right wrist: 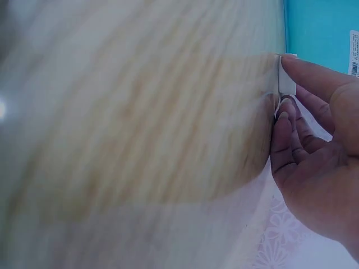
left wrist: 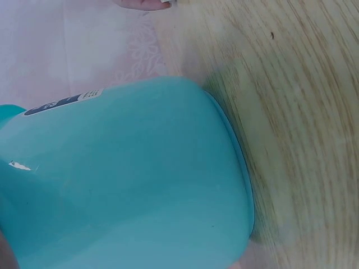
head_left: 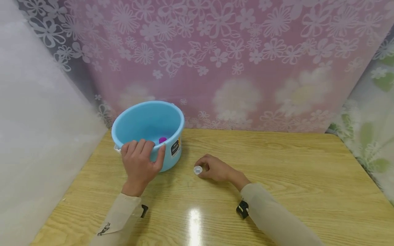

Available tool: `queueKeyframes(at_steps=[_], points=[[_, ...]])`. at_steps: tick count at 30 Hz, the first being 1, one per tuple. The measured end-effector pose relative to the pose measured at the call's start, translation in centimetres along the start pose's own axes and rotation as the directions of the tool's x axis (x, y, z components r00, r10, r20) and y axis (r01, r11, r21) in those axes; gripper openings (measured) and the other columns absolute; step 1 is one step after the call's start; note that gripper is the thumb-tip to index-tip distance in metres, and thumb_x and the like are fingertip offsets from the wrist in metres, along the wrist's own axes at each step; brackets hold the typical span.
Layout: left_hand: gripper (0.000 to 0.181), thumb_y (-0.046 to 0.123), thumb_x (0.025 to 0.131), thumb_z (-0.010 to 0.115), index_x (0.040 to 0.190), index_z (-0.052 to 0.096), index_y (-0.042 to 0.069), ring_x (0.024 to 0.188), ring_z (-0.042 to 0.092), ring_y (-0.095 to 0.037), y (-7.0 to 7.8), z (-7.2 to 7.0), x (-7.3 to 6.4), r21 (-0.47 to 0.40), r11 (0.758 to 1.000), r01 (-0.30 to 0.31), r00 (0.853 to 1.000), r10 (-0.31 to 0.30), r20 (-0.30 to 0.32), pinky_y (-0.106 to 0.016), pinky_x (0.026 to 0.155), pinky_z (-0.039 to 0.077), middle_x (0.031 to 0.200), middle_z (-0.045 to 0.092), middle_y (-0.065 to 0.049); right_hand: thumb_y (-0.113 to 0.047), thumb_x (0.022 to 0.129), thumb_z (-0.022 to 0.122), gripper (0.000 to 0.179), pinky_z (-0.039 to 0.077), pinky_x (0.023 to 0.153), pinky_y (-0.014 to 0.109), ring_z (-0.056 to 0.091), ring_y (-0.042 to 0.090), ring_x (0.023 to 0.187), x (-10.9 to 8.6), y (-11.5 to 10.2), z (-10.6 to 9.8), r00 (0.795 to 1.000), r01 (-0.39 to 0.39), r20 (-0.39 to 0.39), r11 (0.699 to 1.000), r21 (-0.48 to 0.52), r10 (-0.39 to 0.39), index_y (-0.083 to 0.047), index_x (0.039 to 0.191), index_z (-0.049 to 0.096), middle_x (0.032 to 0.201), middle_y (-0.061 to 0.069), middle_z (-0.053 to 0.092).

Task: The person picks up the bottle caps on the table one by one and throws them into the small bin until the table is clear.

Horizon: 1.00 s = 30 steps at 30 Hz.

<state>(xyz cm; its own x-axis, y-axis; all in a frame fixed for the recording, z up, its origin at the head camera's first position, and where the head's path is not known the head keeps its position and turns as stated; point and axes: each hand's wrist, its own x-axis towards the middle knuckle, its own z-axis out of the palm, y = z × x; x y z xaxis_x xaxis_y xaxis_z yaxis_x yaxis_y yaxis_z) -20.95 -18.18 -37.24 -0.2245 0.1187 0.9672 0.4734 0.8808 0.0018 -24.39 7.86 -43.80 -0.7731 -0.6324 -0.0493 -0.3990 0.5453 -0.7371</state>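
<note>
A light blue bucket (head_left: 147, 119) stands upright at the left of the wooden table, with a purple object (head_left: 162, 140) inside it, mostly hidden by the near wall. My left hand (head_left: 140, 162) grips the bucket's near rim, fingers curled over the edge. The left wrist view is filled by the bucket's outer wall (left wrist: 140, 174). Right of the bucket, my right hand (head_left: 217, 168) pinches a small white round cap (head_left: 198, 170) between thumb and fingers, down at the tabletop. Seen from the right wrist, the cap (right wrist: 287, 78) shows edge-on at the table surface; what kind of cap is unclear.
The wooden table (head_left: 277, 164) reaches back to a pink floral curtain (head_left: 231, 68). White sheeting (head_left: 46, 112) hangs on the left, and a leaf-patterned cloth (head_left: 369, 143) on the right. A dark label (head_left: 174, 148) is stuck on the bucket's side.
</note>
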Motion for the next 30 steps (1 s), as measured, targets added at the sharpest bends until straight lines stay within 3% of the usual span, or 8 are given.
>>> queueKeyframes(at_steps=[10, 20, 24, 30], points=[[0.039, 0.039, 0.086, 0.058, 0.064, 0.048, 0.008, 0.053, 0.037, -0.028, 0.0, -0.1, -0.2, 0.006, 1.000, 0.003, 1.000, -0.003, 0.005, -0.045, 0.065, 0.032, 0.056, 0.040, -0.004, -0.016, 0.088, 0.068, 0.030, 0.043, 0.072, 0.030, 0.050, 0.013, 0.078, -0.2, 0.0, -0.1, 1.000, 0.015, 0.003, 1.000, 0.019, -0.015, -0.008, 0.117, 0.062, 0.106, 0.002, 0.055], [0.038, 0.038, 0.085, 0.059, 0.064, 0.048, 0.008, 0.053, 0.038, -0.027, -0.1, 0.1, 0.1, 0.000, 1.000, -0.007, 1.000, 0.007, -0.006, -0.045, 0.065, 0.031, 0.056, 0.040, -0.004, -0.018, 0.090, 0.067, 0.034, 0.047, 0.067, 0.032, 0.057, 0.012, 0.080, 0.1, -0.3, -1.4, 0.994, -0.033, -0.104, 0.994, 0.107, 0.044, -0.012, 0.123, 0.061, 0.107, -0.001, 0.062], [0.038, 0.038, 0.085, 0.058, 0.064, 0.048, 0.008, 0.054, 0.038, -0.027, -0.2, 0.0, 0.1, 0.002, 1.000, -0.007, 1.000, 0.007, -0.008, -0.045, 0.066, 0.031, 0.056, 0.040, -0.004, -0.022, 0.091, 0.066, 0.038, 0.048, 0.064, 0.032, 0.058, 0.014, 0.082, 0.2, -0.6, -2.2, 0.979, -0.055, -0.190, 0.992, 0.114, 0.076, -0.011, 0.127, 0.059, 0.111, 0.000, 0.060], [0.038, 0.038, 0.085, 0.058, 0.065, 0.048, 0.008, 0.054, 0.037, -0.027, -0.1, 0.1, 0.0, 0.000, 1.000, 0.000, 1.000, 0.000, 0.005, -0.045, 0.066, 0.031, 0.057, 0.040, -0.004, -0.029, 0.092, 0.063, 0.044, 0.049, 0.066, 0.035, 0.057, 0.018, 0.085, 0.2, -1.4, -3.7, 0.940, -0.049, -0.327, 0.988, 0.146, 0.095, -0.012, 0.132, 0.056, 0.119, 0.001, 0.057]])
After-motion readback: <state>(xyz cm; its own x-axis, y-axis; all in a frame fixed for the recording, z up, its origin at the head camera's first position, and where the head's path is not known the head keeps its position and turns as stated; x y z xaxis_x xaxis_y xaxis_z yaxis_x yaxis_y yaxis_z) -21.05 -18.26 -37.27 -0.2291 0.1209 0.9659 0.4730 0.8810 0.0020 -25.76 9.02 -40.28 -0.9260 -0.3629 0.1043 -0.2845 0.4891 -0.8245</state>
